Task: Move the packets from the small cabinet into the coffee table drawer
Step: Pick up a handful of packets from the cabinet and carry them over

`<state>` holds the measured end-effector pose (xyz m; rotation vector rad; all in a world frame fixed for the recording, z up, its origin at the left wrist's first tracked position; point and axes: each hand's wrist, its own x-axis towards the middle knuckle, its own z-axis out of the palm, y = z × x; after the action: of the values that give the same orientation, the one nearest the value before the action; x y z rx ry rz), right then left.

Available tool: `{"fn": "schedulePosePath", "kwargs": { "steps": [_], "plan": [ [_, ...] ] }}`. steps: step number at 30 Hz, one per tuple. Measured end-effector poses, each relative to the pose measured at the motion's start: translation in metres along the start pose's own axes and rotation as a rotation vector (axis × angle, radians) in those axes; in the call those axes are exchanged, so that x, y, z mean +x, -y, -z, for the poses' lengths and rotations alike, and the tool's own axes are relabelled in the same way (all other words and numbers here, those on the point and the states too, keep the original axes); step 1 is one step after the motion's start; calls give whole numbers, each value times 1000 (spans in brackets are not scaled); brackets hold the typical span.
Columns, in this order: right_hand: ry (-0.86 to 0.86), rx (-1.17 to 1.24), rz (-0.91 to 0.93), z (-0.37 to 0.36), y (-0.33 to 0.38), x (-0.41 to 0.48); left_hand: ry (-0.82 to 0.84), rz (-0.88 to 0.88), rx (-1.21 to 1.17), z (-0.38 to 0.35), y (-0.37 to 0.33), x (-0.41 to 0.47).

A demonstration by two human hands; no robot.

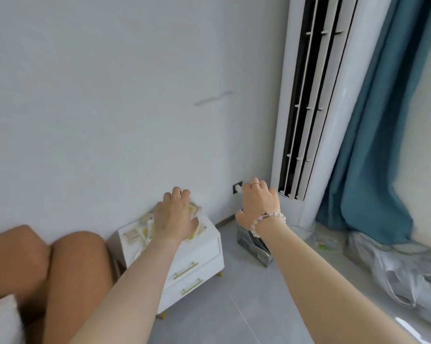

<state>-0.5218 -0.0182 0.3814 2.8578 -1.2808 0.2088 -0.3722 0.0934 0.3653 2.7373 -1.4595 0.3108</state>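
Observation:
A small white cabinet [197, 249] with two gold-handled drawers stands against the wall. Several pale packets with yellow print [141, 229] lie scattered on its top. My left hand [176, 214] lies over the pile with its fingers bent down onto the packets; whether they grip any packet is hidden. My right hand [258, 202], with a bead bracelet and a ring, hovers in the air to the right of the cabinet, fingers loosely curled and holding nothing. The coffee table drawer is not in view.
A grey mesh file holder [253, 247] stands on the floor right of the cabinet. A tall white air conditioner [316, 120] fills the corner, with a blue curtain [373, 157] and a grey plastic cover [395, 264] beside it. My bare knees [60, 264] are at lower left.

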Motion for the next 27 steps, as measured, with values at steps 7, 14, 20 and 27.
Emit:
{"fn": "schedulePosePath", "kwargs": {
  "steps": [7,14,20,27],
  "plan": [
    [-12,-44,136,-20,68,89,-1,151,-10,-22,73,55],
    [15,-30,225,-45,131,160,8,292,-60,-46,138,106],
    [87,-35,233,-79,136,199,86,331,-59,-84,155,135],
    [159,-41,257,-120,143,270,150,393,-57,-128,175,184]
  ]
}}
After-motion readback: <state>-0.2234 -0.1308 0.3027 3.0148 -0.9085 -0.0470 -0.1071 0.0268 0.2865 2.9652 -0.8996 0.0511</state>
